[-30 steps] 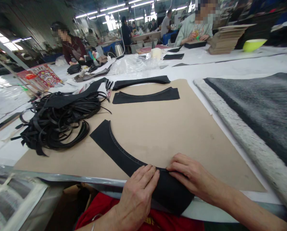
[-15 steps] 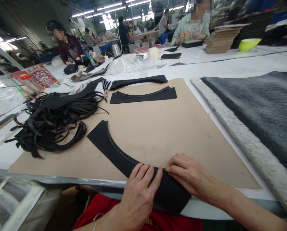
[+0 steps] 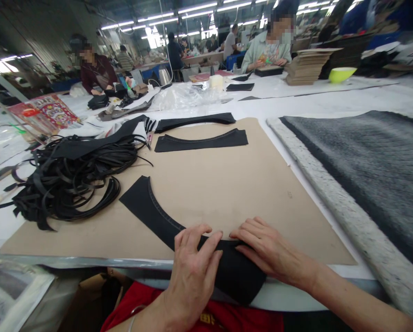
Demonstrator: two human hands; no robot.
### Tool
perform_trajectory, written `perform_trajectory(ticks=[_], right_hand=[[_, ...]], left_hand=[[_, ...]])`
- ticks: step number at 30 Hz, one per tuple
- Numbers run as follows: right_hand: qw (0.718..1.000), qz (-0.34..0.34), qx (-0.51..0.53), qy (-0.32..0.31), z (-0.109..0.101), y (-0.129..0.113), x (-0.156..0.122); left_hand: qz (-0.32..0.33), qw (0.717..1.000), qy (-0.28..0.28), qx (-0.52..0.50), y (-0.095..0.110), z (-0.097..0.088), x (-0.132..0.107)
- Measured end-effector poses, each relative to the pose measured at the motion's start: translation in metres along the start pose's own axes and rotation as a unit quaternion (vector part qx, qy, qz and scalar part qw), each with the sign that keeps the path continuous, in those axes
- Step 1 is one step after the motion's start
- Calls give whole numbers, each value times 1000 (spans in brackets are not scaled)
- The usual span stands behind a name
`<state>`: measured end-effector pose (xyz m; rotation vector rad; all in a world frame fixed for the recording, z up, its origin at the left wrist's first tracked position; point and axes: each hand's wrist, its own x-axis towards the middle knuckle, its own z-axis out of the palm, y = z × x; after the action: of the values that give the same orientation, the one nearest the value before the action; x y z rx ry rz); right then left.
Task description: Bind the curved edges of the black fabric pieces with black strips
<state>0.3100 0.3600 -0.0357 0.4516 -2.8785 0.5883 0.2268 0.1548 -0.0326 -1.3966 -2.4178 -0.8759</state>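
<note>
A curved black fabric or leather piece [image 3: 151, 210] lies slantwise on brown board, its right end hanging over the table's front edge towards me. Pale marks or stitches run along a narrow strip on its inner curve. My left hand [image 3: 194, 263] is on the middle of the piece, fingers bent over its curved edge. Just to the right, my right hand [image 3: 268, 246] pinches the same edge, fingertips along it and thumb on the black surface. The edge under my fingertips is partly hidden.
Two similar black pieces [image 3: 201, 140] lie farther back on the brown board [image 3: 209, 184]. Left is a heap of black strips [image 3: 78, 170]; right, a thick grey fabric-covered slab [image 3: 362, 152]. Co-workers sit across the white table, near stacked brown sheets [image 3: 308, 67] and a yellow-green bowl [image 3: 342, 74].
My left hand has lifted its flattened fingers into a more bent shape at the edge. My right hand has shifted slightly along the edge, its thumb now showing. The view has moved a little.
</note>
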Motion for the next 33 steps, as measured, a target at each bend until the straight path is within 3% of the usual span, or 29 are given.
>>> perform_trajectory(ticks=[6, 12, 18, 26, 33], right_hand=[[995, 73, 67, 14, -1, 0, -4], [981, 138, 137, -8, -12, 1, -8], [969, 195, 146, -44, -23, 2, -4], [981, 151, 120, -30, -22, 8, -7], [999, 40, 3, -15, -20, 15, -19]], left_hand=[[-29, 988, -138, -61, 15, 21, 21], [-66, 976, -175, -111, 19, 20, 34], [-66, 974, -192, -98, 25, 22, 42], [-52, 977, -193, -69, 28, 26, 43], [44, 983, -177, 0, 28, 33, 28]])
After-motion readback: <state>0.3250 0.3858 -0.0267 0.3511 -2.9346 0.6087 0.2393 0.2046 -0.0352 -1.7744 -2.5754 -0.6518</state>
